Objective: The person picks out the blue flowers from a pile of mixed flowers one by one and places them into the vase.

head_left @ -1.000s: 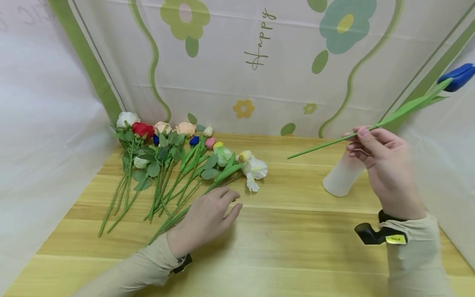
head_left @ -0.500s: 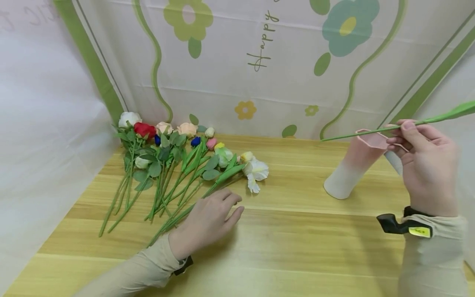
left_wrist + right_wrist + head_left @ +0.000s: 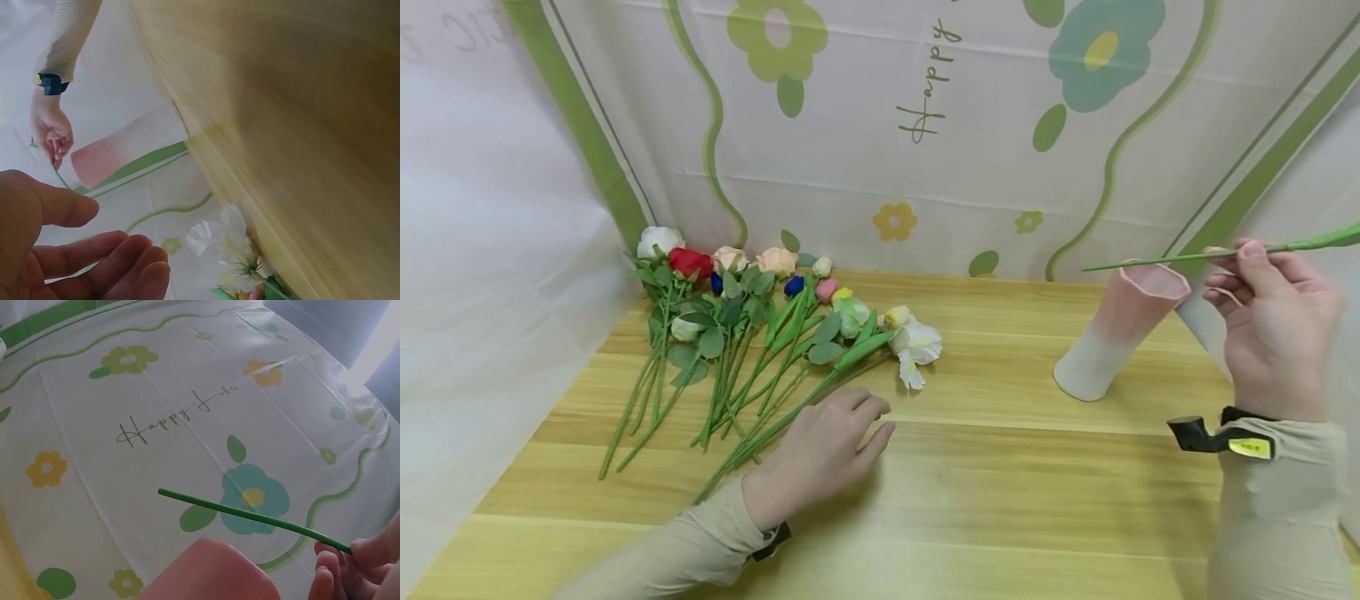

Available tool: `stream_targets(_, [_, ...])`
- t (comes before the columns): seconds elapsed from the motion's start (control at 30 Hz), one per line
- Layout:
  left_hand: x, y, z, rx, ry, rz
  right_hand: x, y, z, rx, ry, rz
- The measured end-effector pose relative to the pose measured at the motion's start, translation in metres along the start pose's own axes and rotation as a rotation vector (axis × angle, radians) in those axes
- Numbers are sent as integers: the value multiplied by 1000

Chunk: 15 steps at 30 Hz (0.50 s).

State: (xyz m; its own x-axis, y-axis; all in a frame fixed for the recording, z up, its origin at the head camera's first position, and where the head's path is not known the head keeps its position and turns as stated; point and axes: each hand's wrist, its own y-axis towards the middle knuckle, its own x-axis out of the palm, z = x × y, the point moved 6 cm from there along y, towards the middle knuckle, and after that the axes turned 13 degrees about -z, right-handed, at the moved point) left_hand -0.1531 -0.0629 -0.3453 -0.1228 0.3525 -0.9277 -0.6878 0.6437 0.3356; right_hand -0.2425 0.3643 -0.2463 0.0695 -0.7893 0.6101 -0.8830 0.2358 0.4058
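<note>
My right hand [image 3: 1281, 333] pinches the green stem of a tulip [image 3: 1157, 262] between thumb and fingers. The stem lies nearly level, its cut end pointing left, and crosses over the vase's mouth in the head view; the blue bloom is outside the frame. The vase [image 3: 1112, 342], pink above and white below, stands just left of that hand. In the right wrist view the bare stem [image 3: 262, 519] shows above the pink vase rim [image 3: 209, 575]. My left hand [image 3: 820, 450] holds nothing, fingers loosely bent, beside the stems of the laid-out flowers [image 3: 752, 417].
Several artificial flowers lie at the table's left: a red rose [image 3: 690, 263], a white rose [image 3: 659, 242], peach roses [image 3: 775, 260], a small blue tulip [image 3: 793, 286] and a white iris [image 3: 917, 343]. A printed cloth [image 3: 850, 150] hangs behind the wooden table [image 3: 1000, 500].
My right hand has moved right with the tulip, past the vase, uncovering its mouth. The stem has tipped from slanted to nearly level and the bloom has left the view. My left hand stays put.
</note>
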Motion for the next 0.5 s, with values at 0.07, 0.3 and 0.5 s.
stream_targets(0.07, [0, 0, 0, -1, -6, -8, -4, 1, -1, -21, -5, 33])
stream_targets(0.3, [3, 0, 2, 1, -9, -29, -15, 0, -11, -127, -96, 165])
stream_targets(0.5, [5, 0, 3, 10, 2, -32, -25, 3, -12, -166, -135, 228])
